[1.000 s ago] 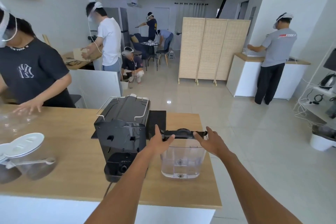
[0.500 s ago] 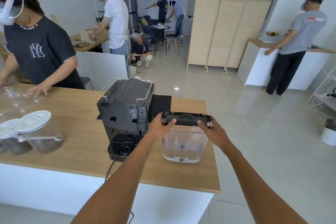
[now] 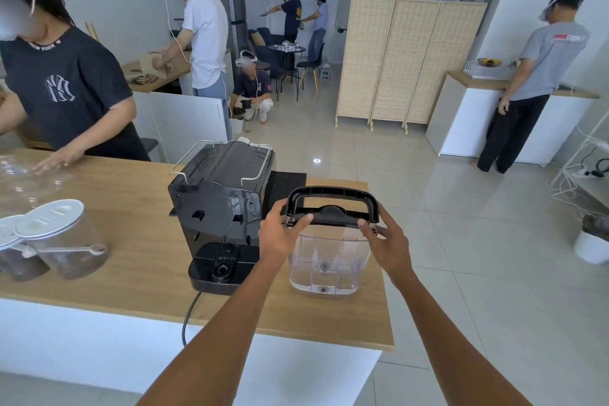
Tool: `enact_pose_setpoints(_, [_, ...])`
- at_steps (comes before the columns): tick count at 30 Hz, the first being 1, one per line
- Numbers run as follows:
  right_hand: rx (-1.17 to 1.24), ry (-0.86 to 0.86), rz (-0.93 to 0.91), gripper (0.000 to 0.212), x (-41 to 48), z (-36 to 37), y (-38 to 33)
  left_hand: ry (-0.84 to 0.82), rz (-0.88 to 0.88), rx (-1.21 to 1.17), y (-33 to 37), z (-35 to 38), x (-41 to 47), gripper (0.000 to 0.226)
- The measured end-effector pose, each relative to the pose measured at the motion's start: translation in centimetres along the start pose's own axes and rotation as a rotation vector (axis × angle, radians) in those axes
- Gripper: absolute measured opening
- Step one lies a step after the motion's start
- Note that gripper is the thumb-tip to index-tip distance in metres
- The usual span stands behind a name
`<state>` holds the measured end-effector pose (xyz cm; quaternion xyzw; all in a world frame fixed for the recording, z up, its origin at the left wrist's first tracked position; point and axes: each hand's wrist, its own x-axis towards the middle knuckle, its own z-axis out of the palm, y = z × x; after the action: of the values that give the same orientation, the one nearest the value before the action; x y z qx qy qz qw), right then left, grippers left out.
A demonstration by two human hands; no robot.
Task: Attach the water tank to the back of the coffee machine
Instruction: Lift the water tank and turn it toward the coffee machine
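Observation:
A black coffee machine [image 3: 217, 204] stands on the wooden counter [image 3: 131, 273] with its back towards me; its tank base [image 3: 222, 269] juts out low at the near side. Right of it stands the clear water tank [image 3: 326, 265] with a black lid and a raised black handle [image 3: 333, 198]. My left hand [image 3: 280, 234] grips the tank's upper left edge. My right hand [image 3: 387, 241] holds its upper right edge. The tank is beside the machine, apart from it.
Two lidded clear jars [image 3: 62, 237] with a scoop stand at the counter's left. A black mat [image 3: 285, 183] lies behind the tank. A person [image 3: 62, 92] leans on the counter's far left. The power cord [image 3: 191, 313] hangs over the near edge. The counter's right edge is close to the tank.
The tank's black handle has swung up from flat to upright. Both hands stay on the tank's top edges. The camera has moved back and tilted down a little.

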<state>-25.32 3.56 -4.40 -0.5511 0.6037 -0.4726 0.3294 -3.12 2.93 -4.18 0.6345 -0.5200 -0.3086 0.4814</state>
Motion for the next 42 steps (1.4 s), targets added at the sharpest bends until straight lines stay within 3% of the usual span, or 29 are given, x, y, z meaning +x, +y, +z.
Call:
enact_pose_setpoints(3, [0.014, 0.044, -0.011, 0.062, 0.1, 0.3, 0.1, 0.006, 0.006, 0.038, -0.6, -0.1, 0.5, 0.086])
enact_pose_setpoints(7, [0.026, 0.087, -0.078, 0.054, 0.8, 0.3, 0.7, -0.003, 0.046, 0.057, -1.2, -0.1, 1.5, 0.053])
enact_pose_setpoints(12, [0.01, 0.078, -0.038, 0.034, 1.5, -0.3, -1.2, -0.051, 0.065, 0.117, -1.1, -0.3, 2.8, 0.047])
enact_pose_setpoints(17, [-0.014, 0.014, -0.003, 0.049, 3.1, 0.0, -3.0, -0.057, 0.126, 0.112, -1.4, -0.5, 3.0, 0.047])
enact_pose_setpoints(23, [-0.044, -0.04, 0.001, 0.062, 3.6, 1.0, -1.5, -0.082, 0.08, 0.137, -0.9, -0.9, 2.4, 0.071])
enact_pose_setpoints(31, [0.057, -0.068, 0.075, 0.058, 2.7, 1.0, -2.1, -0.195, -0.011, 0.189, 0.6, -0.9, 2.7, 0.056])
enact_pose_setpoints(38, [0.079, -0.122, 0.117, 0.076, 1.8, 0.5, -0.7, -0.314, -0.005, 0.05, -0.4, -1.2, 1.8, 0.049])
enact_pose_setpoints(42, [0.048, -0.151, 0.09, 0.066, 0.6, 0.3, 0.0, -0.334, -0.014, 0.003, -1.8, -1.0, 0.9, 0.05])
